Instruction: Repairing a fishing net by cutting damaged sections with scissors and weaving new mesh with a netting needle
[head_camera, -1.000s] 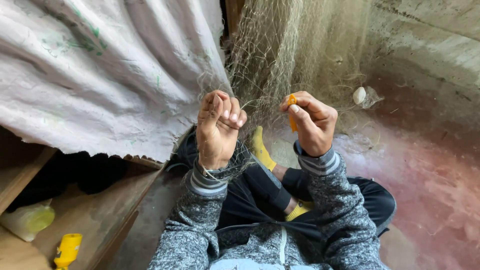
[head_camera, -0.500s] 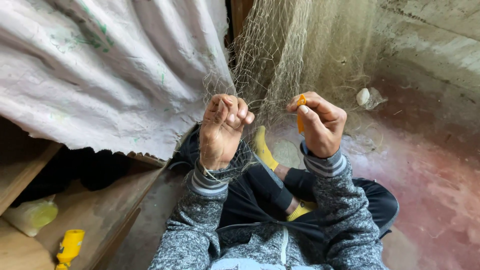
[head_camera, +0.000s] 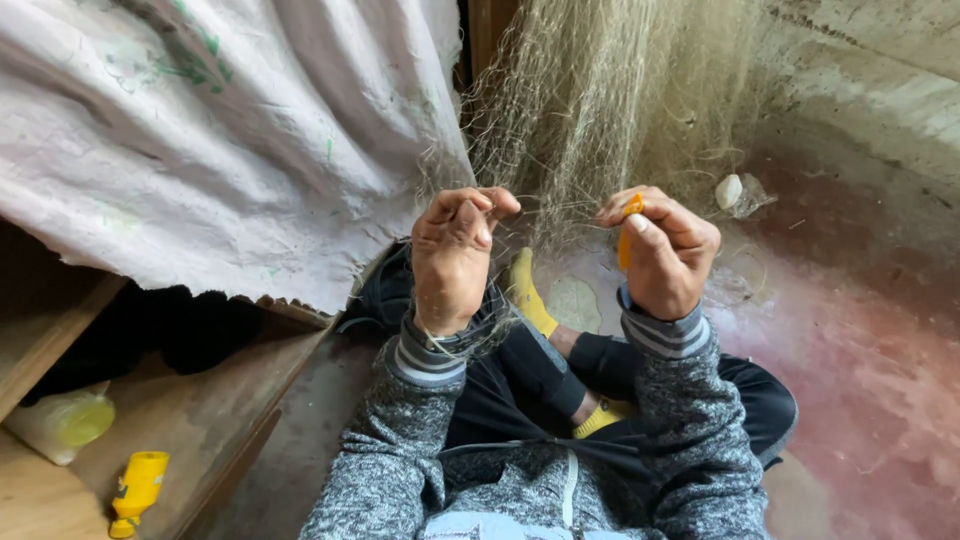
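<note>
A fine pale fishing net (head_camera: 600, 110) hangs in front of me and drapes down over my lap. My left hand (head_camera: 455, 260) is raised with its fingers curled, pinching strands of the net. Level with it, my right hand (head_camera: 665, 255) is closed around a small orange netting needle (head_camera: 628, 235), whose tip sticks up by the thumb. The two hands sit a short gap apart at the net's lower edge. I sit cross-legged in a grey sweater, dark trousers and yellow socks (head_camera: 528, 290).
A white cloth sheet (head_camera: 200, 140) hangs at the left over a wooden shelf (head_camera: 180, 420) holding a yellow bottle (head_camera: 138, 490) and a pale plastic container (head_camera: 65, 425). Reddish concrete floor (head_camera: 860, 360) spreads to the right, with a small white lump (head_camera: 730, 190) by the wall.
Both hands have shifted slightly right and up along the net. The right hand has turned so the orange needle points upward near the thumb.
</note>
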